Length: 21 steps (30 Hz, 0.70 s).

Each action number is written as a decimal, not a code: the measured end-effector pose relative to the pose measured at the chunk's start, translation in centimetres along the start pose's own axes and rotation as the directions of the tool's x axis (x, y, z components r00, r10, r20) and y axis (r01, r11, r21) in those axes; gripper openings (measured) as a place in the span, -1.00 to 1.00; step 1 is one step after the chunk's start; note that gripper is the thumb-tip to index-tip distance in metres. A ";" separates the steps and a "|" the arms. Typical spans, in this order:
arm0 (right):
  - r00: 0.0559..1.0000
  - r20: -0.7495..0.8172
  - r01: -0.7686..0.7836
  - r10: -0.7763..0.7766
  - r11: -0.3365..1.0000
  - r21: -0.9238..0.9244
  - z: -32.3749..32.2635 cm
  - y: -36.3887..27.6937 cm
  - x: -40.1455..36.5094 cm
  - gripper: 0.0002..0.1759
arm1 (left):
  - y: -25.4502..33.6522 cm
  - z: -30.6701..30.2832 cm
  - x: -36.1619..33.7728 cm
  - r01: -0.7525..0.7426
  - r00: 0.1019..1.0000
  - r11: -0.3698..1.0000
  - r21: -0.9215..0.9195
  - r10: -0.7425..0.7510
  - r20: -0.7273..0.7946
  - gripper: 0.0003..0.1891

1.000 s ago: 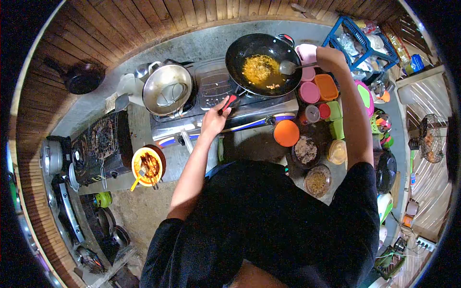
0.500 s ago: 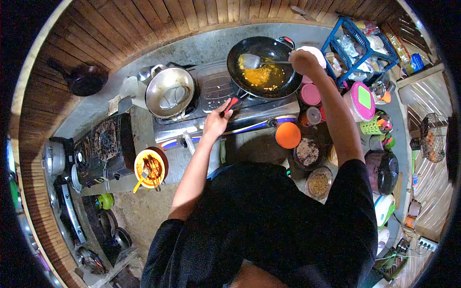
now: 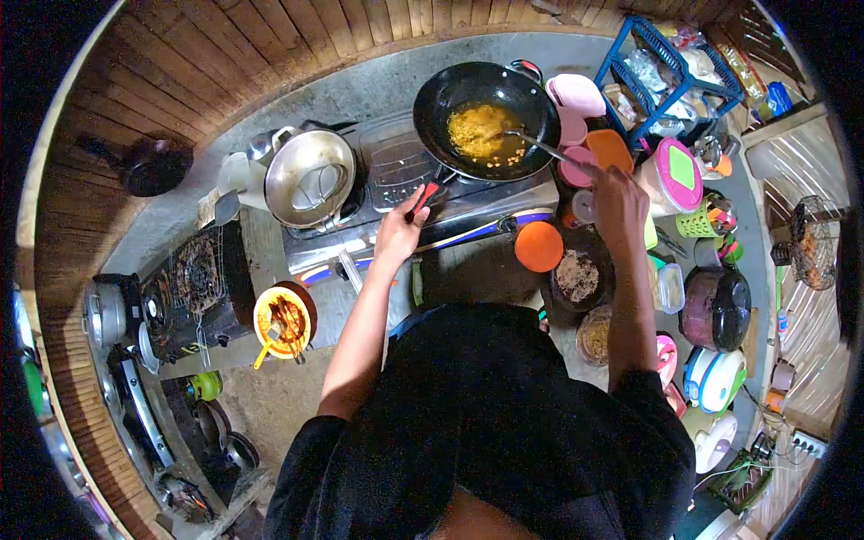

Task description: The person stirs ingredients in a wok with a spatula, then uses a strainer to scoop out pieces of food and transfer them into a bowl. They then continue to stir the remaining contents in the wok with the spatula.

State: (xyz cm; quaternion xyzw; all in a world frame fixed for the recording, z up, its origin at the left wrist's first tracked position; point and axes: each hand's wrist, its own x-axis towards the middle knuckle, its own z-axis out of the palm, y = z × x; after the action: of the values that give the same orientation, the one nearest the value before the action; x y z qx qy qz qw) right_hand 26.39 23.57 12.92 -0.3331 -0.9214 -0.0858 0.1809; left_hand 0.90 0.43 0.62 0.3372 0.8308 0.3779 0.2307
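Note:
A black wok [image 3: 439, 99] sits on the stove at the back, with a yellow-orange mash [image 3: 479, 126] and bits in liquid on its bottom. My left hand [image 3: 398, 238] is closed around the wok's red and black handle [image 3: 427, 196]. To the right, my right hand [image 3: 621, 209] grips a long-handled spatula [image 3: 551, 148]. Its shaft slants over the wok's right rim, and its head is in the mash, hard to make out.
Left of the wok, a metal pan [image 3: 310, 180] stands on the stove [image 3: 387, 162]. Near my left forearm is an orange bowl [image 3: 292, 310] of dark sauce with a brush. An orange lid [image 3: 539, 246], a bowl of pale powder [image 3: 577, 275] and a blue rack [image 3: 621, 49] are at right.
My right hand has moved down and to the right, drawing the spatula handle with it. The spatula's head has turned and sunk into the mash. My left hand stays on the wok handle.

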 end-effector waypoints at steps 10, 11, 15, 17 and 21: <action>1.000 -0.012 -0.013 0.015 0.994 0.107 5.1 -1.7 -2.5 -0.62 | -0.8 0.6 0.2 -0.047 0.998 0.998 0.029 0.048 -0.040 -0.52; 0.998 0.046 -0.051 0.046 0.992 0.118 5.8 -2.2 -2.0 -0.63 | -1.1 0.7 0.3 -0.044 0.998 0.998 0.038 0.045 -0.039 -0.52; 0.987 0.091 -0.149 0.129 0.957 0.250 6.8 -4.2 0.1 -0.68 | -0.5 0.5 -0.1 -0.040 0.998 0.998 0.047 0.041 -0.037 -0.51; 0.988 0.085 -0.148 0.130 0.955 0.257 7.7 -3.9 0.8 -0.70 | -1.0 0.7 0.1 -0.068 0.996 0.997 0.040 0.070 -0.059 -0.51; 0.984 0.047 -0.180 0.174 0.932 0.314 8.0 -3.4 1.6 -0.71 | -1.6 0.9 0.4 -0.049 0.999 0.999 0.015 0.050 -0.019 -0.51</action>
State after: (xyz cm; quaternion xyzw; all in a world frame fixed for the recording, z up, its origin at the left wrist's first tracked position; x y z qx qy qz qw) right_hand 20.89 24.15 6.03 -0.3820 -0.8911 0.0830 0.2305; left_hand 0.59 0.38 -1.19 0.3556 0.8273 0.3806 0.2106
